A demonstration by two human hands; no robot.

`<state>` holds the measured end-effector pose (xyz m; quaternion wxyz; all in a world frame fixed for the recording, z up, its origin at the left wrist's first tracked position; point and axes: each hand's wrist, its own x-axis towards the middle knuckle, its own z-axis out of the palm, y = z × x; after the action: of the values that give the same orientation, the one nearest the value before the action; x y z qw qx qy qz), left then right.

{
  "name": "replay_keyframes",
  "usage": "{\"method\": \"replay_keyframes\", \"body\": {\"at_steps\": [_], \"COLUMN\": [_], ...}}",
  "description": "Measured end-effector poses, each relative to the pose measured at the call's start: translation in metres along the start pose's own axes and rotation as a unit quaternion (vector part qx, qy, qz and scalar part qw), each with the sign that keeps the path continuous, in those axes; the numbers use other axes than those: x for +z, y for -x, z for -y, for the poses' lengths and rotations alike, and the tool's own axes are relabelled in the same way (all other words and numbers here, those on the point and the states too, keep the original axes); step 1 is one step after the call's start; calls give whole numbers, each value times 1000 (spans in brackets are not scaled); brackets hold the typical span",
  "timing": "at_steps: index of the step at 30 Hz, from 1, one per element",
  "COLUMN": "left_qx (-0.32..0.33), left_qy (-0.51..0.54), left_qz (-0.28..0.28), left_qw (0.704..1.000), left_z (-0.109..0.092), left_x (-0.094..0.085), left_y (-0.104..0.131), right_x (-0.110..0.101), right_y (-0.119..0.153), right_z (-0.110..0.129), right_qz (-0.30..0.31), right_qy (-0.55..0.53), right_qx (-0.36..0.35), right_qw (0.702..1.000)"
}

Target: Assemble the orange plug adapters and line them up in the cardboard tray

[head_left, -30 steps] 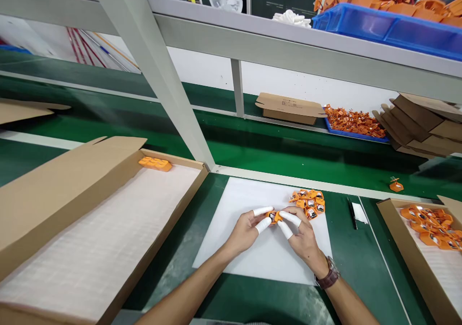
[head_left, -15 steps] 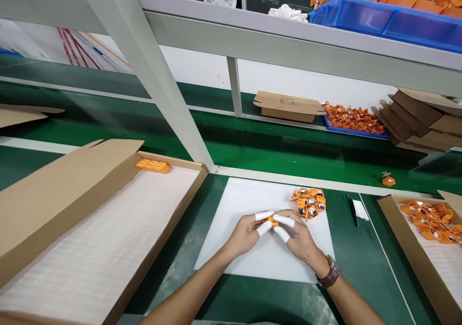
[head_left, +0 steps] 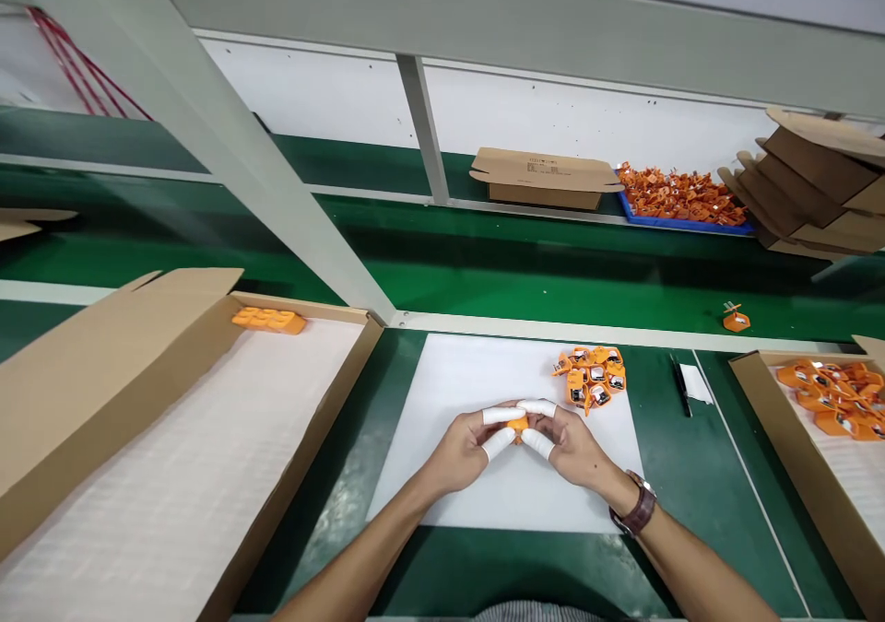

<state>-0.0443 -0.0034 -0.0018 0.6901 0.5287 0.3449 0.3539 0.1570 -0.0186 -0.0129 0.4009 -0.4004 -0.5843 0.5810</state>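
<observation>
A small orange plastic part [head_left: 517, 426] is pinched between both hands above a white mat [head_left: 442, 373]. My left hand [head_left: 466, 447] grips it from the left with thumb and forefinger, both in white finger cots. From the right, my right hand [head_left: 571, 442] closes on the same part, its thumb and a finger also covered in white; a watch is on that wrist. Fingers hide much of the part, so its details cannot be made out. Just beyond my right hand, a cluster of similar orange parts [head_left: 591, 378] lies on the mat's far right corner.
At left, an open cardboard box [head_left: 318, 410] holds a row of orange pieces [head_left: 269, 320]. Another box [head_left: 781, 447] with orange parts stands right. A black pen-like tool [head_left: 681, 385] lies between mat and box. Behind are a blue tray [head_left: 691, 226], stacked cartons [head_left: 816, 189] and a slanted post [head_left: 277, 180].
The camera view has tipped downward and shifted slightly. My right fingers have repositioned around the orange part, which now shows a smoother, rounded side between the thumbs.
</observation>
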Motion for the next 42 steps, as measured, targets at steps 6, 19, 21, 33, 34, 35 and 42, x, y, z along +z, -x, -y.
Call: {"method": "replay_keyframes", "body": {"at_steps": [6, 19, 21, 33, 34, 35, 42], "left_qx": [11, -2, 0, 31, 44, 54, 51], "left_qy": [-19, -14, -10, -53, -71, -99, -247], "left_qz": [14, -20, -26, -62, -72, -83, -149], "left_qw": [1000, 1000, 1000, 996, 994, 990, 956], "left_z": [4, -1, 0, 0, 0, 1, 9], "left_x": [-2, 6, 6, -5, -6, -8, -22], "left_y": [1, 0, -1, -4, -4, -4, -8], "right_x": [0, -3, -5, -6, -5, -5, -2], "right_y": [0, 3, 3, 4, 4, 5, 6], "right_z": [-2, -5, -3, -7, -10, -12, -13], "right_qz": [-2, 2, 15, -2, -17, -27, -26], "right_qy": [39, 50, 41, -11, -2, 10, 74], "right_qx": [-14, -25, -26, -48, -54, -57, -61], "right_qw": [999, 998, 999, 999, 998, 998, 995]}}
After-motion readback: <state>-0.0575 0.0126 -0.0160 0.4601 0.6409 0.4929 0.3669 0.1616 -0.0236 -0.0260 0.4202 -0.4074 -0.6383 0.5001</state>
